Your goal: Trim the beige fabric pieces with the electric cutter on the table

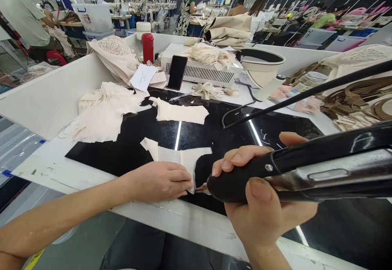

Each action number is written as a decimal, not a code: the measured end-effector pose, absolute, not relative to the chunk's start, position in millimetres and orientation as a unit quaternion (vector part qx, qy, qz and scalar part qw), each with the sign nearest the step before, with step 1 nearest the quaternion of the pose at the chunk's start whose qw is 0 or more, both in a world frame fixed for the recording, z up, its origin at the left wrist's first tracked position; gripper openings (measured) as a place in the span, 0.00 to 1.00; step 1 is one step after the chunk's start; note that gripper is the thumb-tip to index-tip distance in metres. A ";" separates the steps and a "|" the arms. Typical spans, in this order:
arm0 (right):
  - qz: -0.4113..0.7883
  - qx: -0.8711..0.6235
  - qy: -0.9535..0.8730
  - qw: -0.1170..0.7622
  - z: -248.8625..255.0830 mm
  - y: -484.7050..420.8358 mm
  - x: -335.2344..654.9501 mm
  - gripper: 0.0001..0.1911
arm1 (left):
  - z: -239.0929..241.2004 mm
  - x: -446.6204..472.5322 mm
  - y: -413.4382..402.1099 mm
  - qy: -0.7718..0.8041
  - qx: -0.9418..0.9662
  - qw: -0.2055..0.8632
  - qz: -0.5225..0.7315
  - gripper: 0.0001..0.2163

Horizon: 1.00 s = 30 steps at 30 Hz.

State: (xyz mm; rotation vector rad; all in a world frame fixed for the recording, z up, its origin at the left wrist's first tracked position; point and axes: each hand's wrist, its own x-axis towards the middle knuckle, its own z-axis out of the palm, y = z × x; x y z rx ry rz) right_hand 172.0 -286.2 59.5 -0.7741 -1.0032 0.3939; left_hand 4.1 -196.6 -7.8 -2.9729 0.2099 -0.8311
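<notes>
My left hand (163,181) presses a cream fabric piece (171,154) down on the black work surface (137,156), fingers together at its near right edge. The thumb is hidden. A whitish strip lies across the middle of that piece. In my right hand (263,204) is a thick black handheld tool (333,172) with a metal lever along its side. Its narrow coppery tip (202,188) points left, close to the fabric's edge beside my left fingertips. Farther back on the black surface lies a second cream fabric piece (182,111).
A pile of cream cut pieces (101,109) lies at left. Behind stand a phone (177,72), a red bottle (147,47) and a white vented box (196,67). A black curved rod or cable (306,94) crosses the right side. Brown straps (352,94) are heaped at far right. Other people work beyond.
</notes>
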 end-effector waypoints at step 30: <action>0.231 -0.338 -0.470 0.782 62.1 -294.6 166.3 0.25 | 0.6 -5.5 -197.6 0.025 -0.953 -0.112 -0.281 0.13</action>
